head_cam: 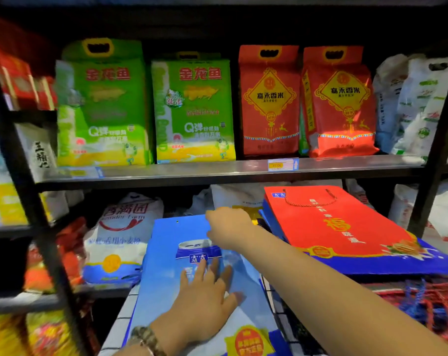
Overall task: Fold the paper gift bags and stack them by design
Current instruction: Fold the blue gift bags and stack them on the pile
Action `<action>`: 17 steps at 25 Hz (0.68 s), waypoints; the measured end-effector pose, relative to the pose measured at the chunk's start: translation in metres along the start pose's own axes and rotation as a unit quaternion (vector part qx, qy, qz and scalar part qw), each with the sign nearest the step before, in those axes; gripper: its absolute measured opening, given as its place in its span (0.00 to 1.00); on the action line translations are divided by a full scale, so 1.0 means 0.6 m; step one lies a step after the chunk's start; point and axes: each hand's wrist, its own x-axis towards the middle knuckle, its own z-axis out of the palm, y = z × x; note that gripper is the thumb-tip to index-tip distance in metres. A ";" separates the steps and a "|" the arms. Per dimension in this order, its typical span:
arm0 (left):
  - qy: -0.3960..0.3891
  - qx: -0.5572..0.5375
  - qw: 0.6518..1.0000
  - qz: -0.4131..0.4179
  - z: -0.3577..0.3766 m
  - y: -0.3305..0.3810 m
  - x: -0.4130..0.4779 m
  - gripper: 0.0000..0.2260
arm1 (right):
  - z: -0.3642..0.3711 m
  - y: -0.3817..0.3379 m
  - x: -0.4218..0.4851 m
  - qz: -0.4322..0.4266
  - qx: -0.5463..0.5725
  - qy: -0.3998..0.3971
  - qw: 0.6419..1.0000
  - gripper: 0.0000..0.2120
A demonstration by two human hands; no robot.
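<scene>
While the left hand lies flat with fingers spread on the blue gift bag, the right hand reaches to that bag's far edge.
The right fingers bend over the top rim; whether they pinch it cannot be told. The blue bag lies flattened on a checked counter. Just to its right, a red gift bag with a cord handle lies flat on a blue-edged pile. Above, a metal shelf carries green rice packs and red rice packs.
</scene>
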 end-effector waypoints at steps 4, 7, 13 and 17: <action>0.032 0.054 0.997 0.042 0.009 -0.019 -0.014 0.39 | 0.084 0.018 0.064 0.072 0.063 -0.103 0.990 0.29; 0.084 0.040 0.995 0.024 0.040 -0.049 -0.014 0.28 | 0.109 0.037 0.097 0.101 0.075 -0.130 0.983 0.40; -0.057 -0.001 0.997 0.058 -0.008 -0.038 -0.009 0.52 | 0.094 0.031 0.127 0.068 -0.010 -0.099 0.993 0.38; -0.059 -0.033 0.996 0.059 -0.015 -0.046 -0.019 0.30 | 0.074 0.028 0.133 0.081 0.032 -0.063 0.994 0.32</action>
